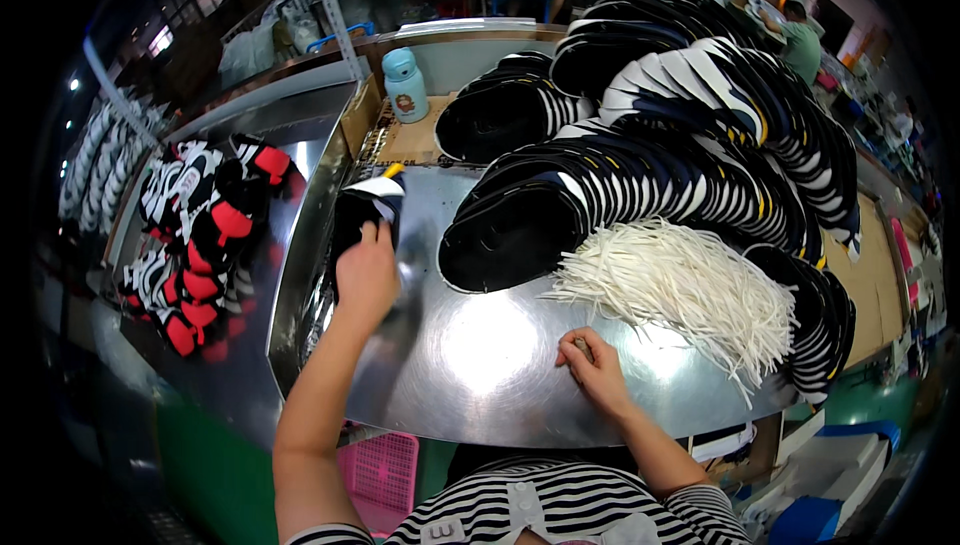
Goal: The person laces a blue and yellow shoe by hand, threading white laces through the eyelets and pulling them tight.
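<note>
Striped cloth of the person's shirt (560, 505) fills the near edge, and both bare forearms reach from it over a shiny metal table (480, 365).

On the far left, beyond the table's edge, lies a heap of red, black and white shoe parts (200, 235). Just right of that, the left hand (366, 275) stretches to the table's far-left corner, where its fingers close over a black and white shoe upper (368, 207). The upper lies directly beyond the knuckles, its long axis running away from the person, so the left hand is clearly the nearer one to it.

Farther right, the right hand (592, 365) rests near the front of the table with its fingers curled around something small; what it is cannot be told. A loose bundle of white laces (690, 295) lies just beyond and to the right of this hand, close but apart from it. Behind the laces, overlapping rows of black and white uppers (680, 145) fan across the far right.
</note>
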Available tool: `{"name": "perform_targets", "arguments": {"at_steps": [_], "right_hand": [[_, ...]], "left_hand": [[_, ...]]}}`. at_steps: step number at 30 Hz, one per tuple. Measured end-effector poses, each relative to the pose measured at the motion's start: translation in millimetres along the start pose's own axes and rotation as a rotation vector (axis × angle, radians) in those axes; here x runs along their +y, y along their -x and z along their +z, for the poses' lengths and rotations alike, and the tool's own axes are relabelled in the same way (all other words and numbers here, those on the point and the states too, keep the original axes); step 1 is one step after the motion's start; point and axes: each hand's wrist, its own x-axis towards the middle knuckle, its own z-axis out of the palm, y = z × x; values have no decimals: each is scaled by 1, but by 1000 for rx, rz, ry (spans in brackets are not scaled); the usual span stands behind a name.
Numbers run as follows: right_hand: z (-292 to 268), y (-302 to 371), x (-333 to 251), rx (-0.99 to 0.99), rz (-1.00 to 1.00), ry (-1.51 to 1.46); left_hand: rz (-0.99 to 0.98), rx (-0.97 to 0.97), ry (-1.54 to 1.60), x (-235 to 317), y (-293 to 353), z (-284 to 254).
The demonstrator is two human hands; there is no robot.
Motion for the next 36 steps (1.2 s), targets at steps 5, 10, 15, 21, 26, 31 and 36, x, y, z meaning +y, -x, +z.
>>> {"name": "perform_targets", "arguments": {"at_steps": [5,10,15,21,26,31,36], "right_hand": [[-14,-10,-29,108,-408,755],[-64,-52,-38,204,-482,953],[-73,-100,-26,108,-530,1235],[-59,-66,-25,98,-596,1056],[-45,-75,-19,119,-606,1002],[-45,-121,1,105,-646,1158],[-74,-56,-88,47,-467,533]], "left_hand": [[-256,-15,58,-67,-48,127],[-120,110,679,-22,-11,102],[-172,150,746,58,13,106],[-407,472,849,57,35,55],[97,903,687,100,138,-77],[411,111,660,224,208,-29],[424,109,847,197,193,-33]]}}
